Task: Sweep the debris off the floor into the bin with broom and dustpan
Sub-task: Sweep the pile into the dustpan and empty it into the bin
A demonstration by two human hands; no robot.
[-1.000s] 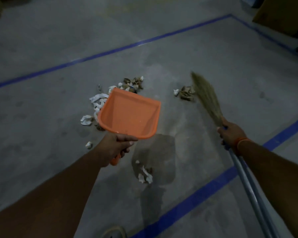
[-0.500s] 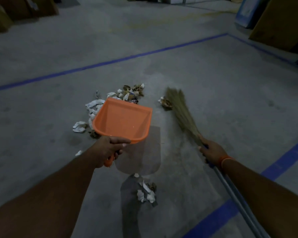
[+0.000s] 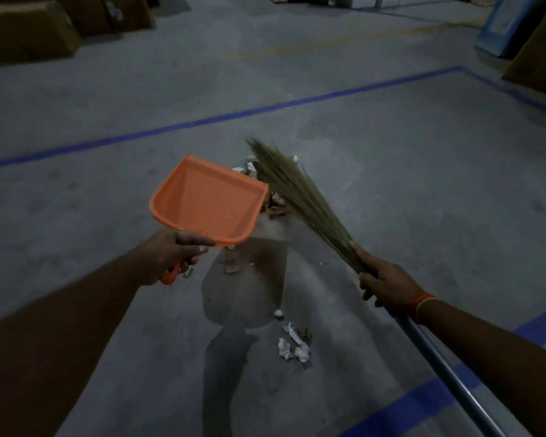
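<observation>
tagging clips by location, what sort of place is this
Probably a warehouse or storeroom: bare grey concrete floor, blue painted floor line marking a bay, and stacked brown cardboard boxes along the far edge.

Left hand (image 3: 167,257) grips dustpan (image 3: 208,200); right hand (image 3: 388,283) grips broom (image 3: 297,190).

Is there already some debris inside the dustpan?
No, the dustpan held in the left hand looks empty; paper scraps lie on the floor.

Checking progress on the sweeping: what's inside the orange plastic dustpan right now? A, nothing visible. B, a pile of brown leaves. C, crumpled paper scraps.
A: the orange plastic dustpan, gripped in the left hand, shows a bare interior, while white crumpled paper scraps lie on the grey concrete floor.
</observation>
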